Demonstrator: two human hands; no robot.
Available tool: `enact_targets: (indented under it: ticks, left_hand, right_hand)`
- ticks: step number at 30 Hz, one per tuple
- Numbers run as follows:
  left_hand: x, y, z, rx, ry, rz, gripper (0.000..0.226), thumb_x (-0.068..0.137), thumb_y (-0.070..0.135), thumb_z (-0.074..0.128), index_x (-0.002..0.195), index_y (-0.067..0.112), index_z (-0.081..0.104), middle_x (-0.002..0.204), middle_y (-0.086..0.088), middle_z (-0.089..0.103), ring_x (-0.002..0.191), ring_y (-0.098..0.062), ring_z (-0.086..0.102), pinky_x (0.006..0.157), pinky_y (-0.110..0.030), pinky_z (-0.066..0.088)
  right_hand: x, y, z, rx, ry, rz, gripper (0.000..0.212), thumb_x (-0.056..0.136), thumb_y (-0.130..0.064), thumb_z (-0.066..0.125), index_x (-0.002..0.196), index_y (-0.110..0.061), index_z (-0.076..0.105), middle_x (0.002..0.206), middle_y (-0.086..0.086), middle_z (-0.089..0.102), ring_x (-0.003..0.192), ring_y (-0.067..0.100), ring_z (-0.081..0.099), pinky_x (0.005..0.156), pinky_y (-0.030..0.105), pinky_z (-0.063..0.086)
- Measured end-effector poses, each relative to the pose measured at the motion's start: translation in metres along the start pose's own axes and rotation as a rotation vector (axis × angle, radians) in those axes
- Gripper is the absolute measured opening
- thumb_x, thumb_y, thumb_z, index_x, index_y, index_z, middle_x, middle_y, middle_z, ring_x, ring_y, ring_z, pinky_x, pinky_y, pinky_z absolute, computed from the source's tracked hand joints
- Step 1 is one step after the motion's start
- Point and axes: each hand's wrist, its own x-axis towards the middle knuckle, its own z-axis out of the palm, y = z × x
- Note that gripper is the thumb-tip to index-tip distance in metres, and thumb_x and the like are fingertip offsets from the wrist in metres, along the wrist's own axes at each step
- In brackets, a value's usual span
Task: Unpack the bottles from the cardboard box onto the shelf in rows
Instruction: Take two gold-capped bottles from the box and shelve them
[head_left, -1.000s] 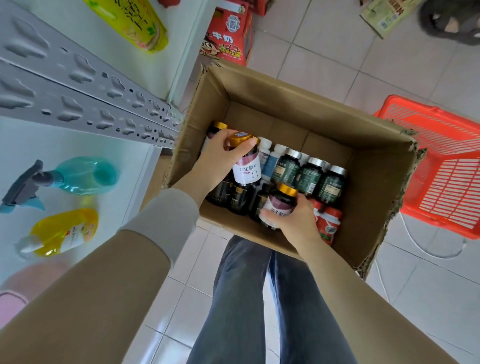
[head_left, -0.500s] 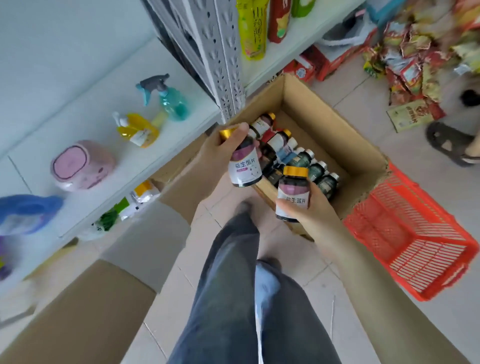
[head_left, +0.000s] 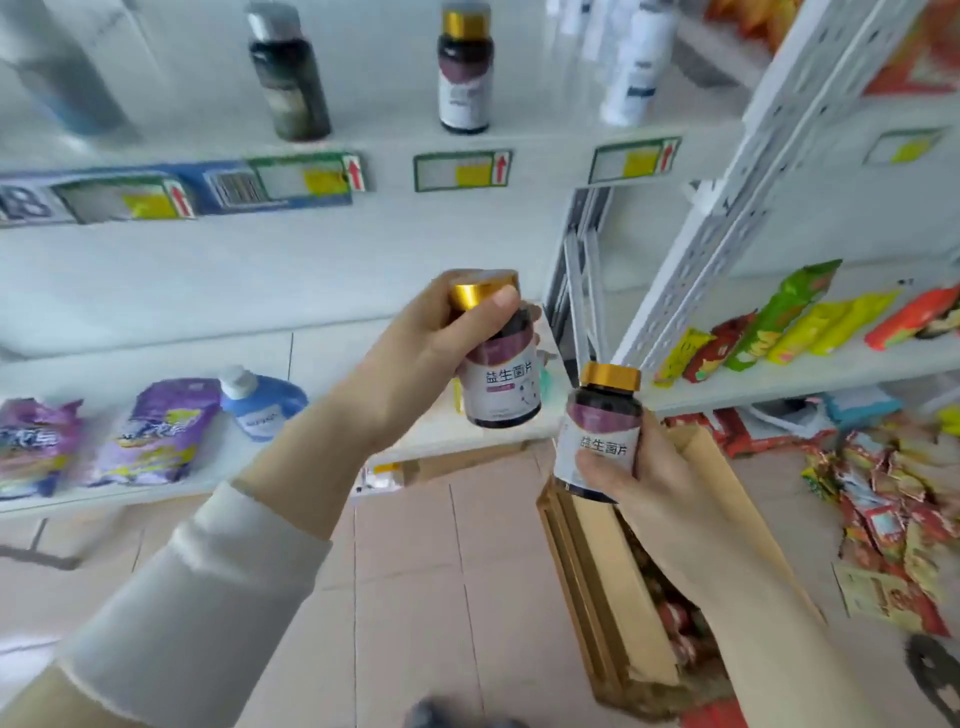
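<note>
Bottle 1 (head_left: 501, 384): dk cyl, gold cap; L hand (head_left: 410, 358) grips | bottle 2 (head_left: 600, 415): same; R hand (head_left: 654, 483) grips

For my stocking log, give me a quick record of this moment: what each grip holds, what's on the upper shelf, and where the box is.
left grip: holds gold-capped bottle
right grip: holds second gold-capped bottle
upper shelf: matching bottle and dark bottle standing
cardboard box: on floor beneath right arm
</note>
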Motion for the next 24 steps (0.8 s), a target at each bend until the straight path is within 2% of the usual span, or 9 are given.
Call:
enact_targets:
  ticks: [1,3,6,9,11,15,17,20,24]
  left_hand:
    - [-0.005,0.018,-0.012,0.004,0.022,0.050,0.027,0.078,0.037,0.067,0.100,0.023,0.058,0.098,0.002,0.073,0.102,-0.020,0.067,0.095,-0.041,0.049]
    - [-0.011,0.048,-0.037,0.010,0.047,0.143,0.021,0.078,0.035,0.066,0.096,0.024,0.061,0.096,0.005,0.074,0.101,-0.018,0.068,0.093,-0.039,0.051]
    - [-0.011,0.083,-0.066,0.002,0.078,0.227,0.016,0.075,0.035,0.057,0.085,0.026,0.067,0.094,0.007,0.074,0.101,-0.017,0.067,0.094,-0.037,0.051]
    - [-0.001,0.106,-0.077,0.064,0.103,0.271,0.017,0.075,0.036,0.059,0.087,0.027,0.067,0.101,0.001,0.071,0.107,-0.021,0.065,0.099,-0.041,0.048]
    - [0.012,0.121,-0.079,0.094,0.104,0.279,0.020,0.076,0.037,0.060,0.094,0.028,0.063,0.103,0.001,0.069,0.106,-0.018,0.065,0.097,-0.039,0.049]
    - [0.043,0.155,-0.073,0.134,0.079,0.312,0.009,0.090,0.025,0.057,0.098,0.024,0.060,0.097,0.004,0.067,0.092,-0.007,0.065,0.087,-0.027,0.053]
    - [0.060,0.171,-0.068,0.169,0.093,0.321,0.008,0.091,0.022,0.054,0.097,0.023,0.059,0.096,0.001,0.065,0.089,-0.008,0.064,0.084,-0.024,0.053]
    - [0.088,0.194,-0.065,0.283,0.150,0.330,0.009,0.091,0.025,0.056,0.098,0.027,0.059,0.095,0.005,0.065,0.080,0.001,0.063,0.070,-0.011,0.052]
    - [0.132,0.215,-0.073,0.386,0.219,0.302,0.022,0.087,0.025,0.062,0.109,0.025,0.060,0.107,0.000,0.065,0.097,-0.011,0.061,0.090,-0.024,0.049]
  right_hand:
    - [0.004,-0.017,0.010,-0.002,-0.012,-0.038,0.057,0.068,-0.027,0.079,0.118,-0.022,0.053,0.105,0.001,0.068,0.091,0.004,0.065,0.072,0.014,0.051]
    - [0.014,-0.048,0.028,0.003,-0.034,-0.098,0.039,0.076,-0.016,0.066,0.112,-0.027,0.055,0.103,-0.004,0.070,0.089,0.003,0.067,0.070,0.012,0.051]
    - [0.027,-0.087,0.048,-0.033,-0.074,-0.188,0.036,0.081,-0.006,0.059,0.110,-0.027,0.056,0.100,-0.006,0.070,0.085,-0.001,0.067,0.067,0.009,0.050]
    - [0.041,-0.118,0.059,-0.052,-0.121,-0.259,0.043,0.068,-0.020,0.064,0.110,-0.030,0.057,0.102,-0.006,0.070,0.092,0.001,0.066,0.074,0.011,0.051]
    - [0.054,-0.137,0.061,-0.045,-0.123,-0.294,0.045,0.065,-0.020,0.064,0.109,-0.027,0.058,0.099,-0.008,0.070,0.089,0.000,0.065,0.072,0.010,0.051]
    - [0.084,-0.173,0.051,-0.053,-0.117,-0.357,0.052,0.062,-0.020,0.072,0.111,-0.025,0.057,0.098,-0.011,0.072,0.092,0.002,0.066,0.075,0.013,0.052]
    - [0.099,-0.188,0.042,-0.071,-0.121,-0.369,0.056,0.061,-0.018,0.078,0.113,-0.022,0.057,0.102,-0.009,0.072,0.096,0.005,0.066,0.076,0.015,0.053]
    - [0.124,-0.212,0.027,-0.100,-0.146,-0.386,0.058,0.061,-0.019,0.078,0.115,-0.020,0.057,0.105,-0.004,0.071,0.098,0.008,0.067,0.076,0.016,0.053]
    - [0.166,-0.240,0.015,-0.132,-0.154,-0.404,0.044,0.069,-0.014,0.074,0.110,-0.022,0.059,0.103,-0.006,0.071,0.092,0.003,0.067,0.075,0.015,0.052]
